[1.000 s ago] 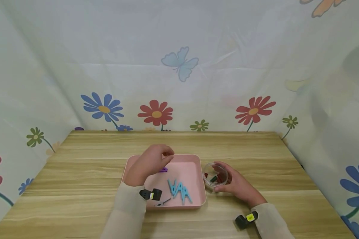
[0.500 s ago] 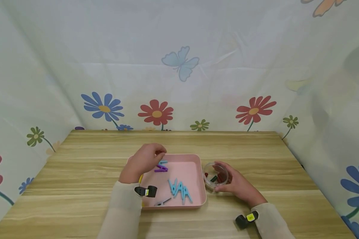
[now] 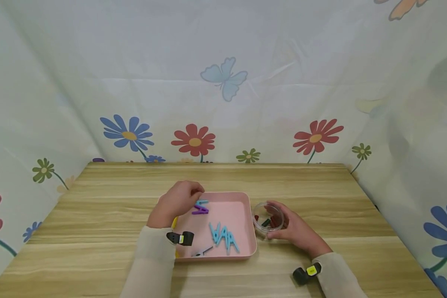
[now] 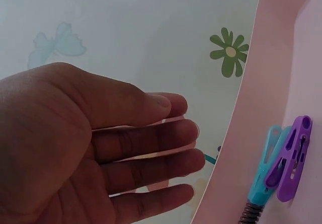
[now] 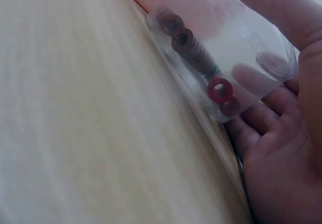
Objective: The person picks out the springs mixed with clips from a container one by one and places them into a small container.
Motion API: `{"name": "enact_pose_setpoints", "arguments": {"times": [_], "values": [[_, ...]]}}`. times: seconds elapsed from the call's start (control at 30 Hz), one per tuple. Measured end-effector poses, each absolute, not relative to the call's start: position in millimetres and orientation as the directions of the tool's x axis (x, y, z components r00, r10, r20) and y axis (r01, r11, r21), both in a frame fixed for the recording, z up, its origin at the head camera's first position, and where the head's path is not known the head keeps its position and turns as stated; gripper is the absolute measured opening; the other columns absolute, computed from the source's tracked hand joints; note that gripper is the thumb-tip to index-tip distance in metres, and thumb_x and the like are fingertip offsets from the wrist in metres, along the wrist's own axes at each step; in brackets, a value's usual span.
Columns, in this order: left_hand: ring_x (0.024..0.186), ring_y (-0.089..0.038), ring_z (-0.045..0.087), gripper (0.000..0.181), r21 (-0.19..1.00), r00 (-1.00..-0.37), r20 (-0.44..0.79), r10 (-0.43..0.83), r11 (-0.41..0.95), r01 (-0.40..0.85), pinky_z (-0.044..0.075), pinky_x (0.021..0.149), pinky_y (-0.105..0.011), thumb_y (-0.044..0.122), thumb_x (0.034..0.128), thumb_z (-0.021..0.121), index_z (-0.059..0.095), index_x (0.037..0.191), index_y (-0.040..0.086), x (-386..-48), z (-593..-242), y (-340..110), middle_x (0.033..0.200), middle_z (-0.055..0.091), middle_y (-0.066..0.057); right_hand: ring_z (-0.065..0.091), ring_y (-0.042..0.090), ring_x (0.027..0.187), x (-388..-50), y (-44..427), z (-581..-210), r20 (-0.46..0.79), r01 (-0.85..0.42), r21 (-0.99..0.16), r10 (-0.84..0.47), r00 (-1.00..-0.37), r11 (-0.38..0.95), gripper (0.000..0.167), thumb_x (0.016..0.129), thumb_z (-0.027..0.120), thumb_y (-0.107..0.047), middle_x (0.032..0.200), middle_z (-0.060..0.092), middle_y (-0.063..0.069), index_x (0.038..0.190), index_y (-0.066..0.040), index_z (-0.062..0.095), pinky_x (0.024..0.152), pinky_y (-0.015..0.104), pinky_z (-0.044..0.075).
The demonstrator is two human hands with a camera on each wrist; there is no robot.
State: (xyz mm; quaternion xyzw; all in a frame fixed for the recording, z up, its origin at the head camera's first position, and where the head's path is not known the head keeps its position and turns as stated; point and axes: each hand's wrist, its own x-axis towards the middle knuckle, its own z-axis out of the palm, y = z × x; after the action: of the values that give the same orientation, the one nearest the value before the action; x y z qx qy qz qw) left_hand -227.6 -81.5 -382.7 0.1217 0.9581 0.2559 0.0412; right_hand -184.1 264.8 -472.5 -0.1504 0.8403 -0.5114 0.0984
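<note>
My left hand (image 3: 179,203) hovers over the back left part of a pink tray (image 3: 234,198). In the left wrist view its fingers extend loosely, thumb against the index finger, with nothing visible between them. Nearest to it lie a purple clothespin (image 4: 295,158) and a light blue clothespin (image 4: 264,171), with a dark coiled spring (image 4: 250,214) below. My right hand (image 3: 296,229) holds a clear plastic jar (image 3: 258,229) on the table, thumb and fingers curled round its side. Inside the jar are small red pieces (image 5: 220,89), brown ribbed pieces (image 5: 193,50) and something green.
Several light blue clothespins (image 3: 223,236) lie in the tray's front half. A grey clip-like piece (image 3: 202,251) is near its front wall. Something yellow (image 3: 174,222) shows beside the left wrist. The jar stands against the tray's right side on the wooden table (image 3: 320,194).
My left hand has drawn back to the left, uncovering more of the purple and blue clothespins and something yellow. The right hand and the jar have stayed in place.
</note>
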Motion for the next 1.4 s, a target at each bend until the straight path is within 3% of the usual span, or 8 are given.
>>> {"name": "enact_pose_setpoints", "arguments": {"times": [0.37, 0.67, 0.77, 0.97, 1.4], "values": [[0.093, -0.02, 0.061, 0.023, 0.472, -0.976, -0.058, 0.208, 0.867, 0.157, 0.056, 0.087, -0.039, 0.018, 0.0952, 0.059, 0.071, 0.111, 0.007, -231.4, -387.4, -84.4, 0.105, 0.069, -0.006, 0.04, 0.026, 0.14, -184.7, 265.8, -472.3, 0.002, -0.167, -0.891, -0.363, -0.932, 0.423, 0.096, 0.071, 0.085, -0.033, 0.15, 0.045, 0.002, 0.15, -0.02, 0.032, 0.112, 0.05, 0.033], [0.095, -0.021, 0.061, 0.024, 0.443, -0.982, -0.095, 0.163, 0.89, 0.105, 0.055, 0.088, -0.041, 0.019, 0.0946, 0.06, 0.07, 0.114, 0.01, -231.4, -390.8, -83.6, 0.107, 0.069, -0.006, 0.039, 0.029, 0.141, -185.0, 265.7, -472.3, 0.007, -0.169, -0.895, -0.368, -0.93, 0.412, 0.096, 0.072, 0.085, -0.033, 0.15, 0.045, 0.004, 0.15, -0.018, 0.031, 0.112, 0.055, 0.031], [0.097, -0.022, 0.061, 0.024, 0.43, -0.983, -0.109, 0.148, 0.899, 0.088, 0.054, 0.089, -0.044, 0.019, 0.0942, 0.06, 0.071, 0.115, 0.011, -230.2, -390.8, -83.9, 0.11, 0.069, -0.007, 0.041, 0.028, 0.139, -185.3, 266.0, -472.5, 0.008, -0.172, -0.894, -0.368, -0.93, 0.414, 0.095, 0.072, 0.085, -0.033, 0.149, 0.046, 0.003, 0.15, -0.02, 0.032, 0.111, 0.047, 0.037], [0.099, -0.023, 0.061, 0.026, 0.407, -0.982, -0.138, 0.129, 0.911, 0.062, 0.053, 0.09, -0.047, 0.02, 0.0943, 0.059, 0.07, 0.116, 0.011, -229.1, -390.9, -84.0, 0.112, 0.069, -0.007, 0.043, 0.025, 0.138, -186.3, 266.7, -474.3, 0.001, -0.165, -0.893, -0.365, -0.931, 0.419, 0.093, 0.072, 0.085, -0.034, 0.149, 0.046, 0.0, 0.149, -0.025, 0.033, 0.1, 0.013, 0.038], [0.096, -0.025, 0.06, 0.026, 0.397, -0.978, -0.183, 0.103, 0.918, 0.022, 0.053, 0.091, -0.047, 0.017, 0.0935, 0.058, 0.069, 0.116, 0.01, -230.4, -393.3, -85.2, 0.112, 0.069, -0.008, 0.042, 0.025, 0.139, -185.5, 266.3, -473.4, -0.001, -0.163, -0.894, -0.364, -0.931, 0.418, 0.092, 0.072, 0.085, -0.034, 0.149, 0.046, 0.0, 0.148, -0.028, 0.033, 0.098, 0.009, 0.036]]}}
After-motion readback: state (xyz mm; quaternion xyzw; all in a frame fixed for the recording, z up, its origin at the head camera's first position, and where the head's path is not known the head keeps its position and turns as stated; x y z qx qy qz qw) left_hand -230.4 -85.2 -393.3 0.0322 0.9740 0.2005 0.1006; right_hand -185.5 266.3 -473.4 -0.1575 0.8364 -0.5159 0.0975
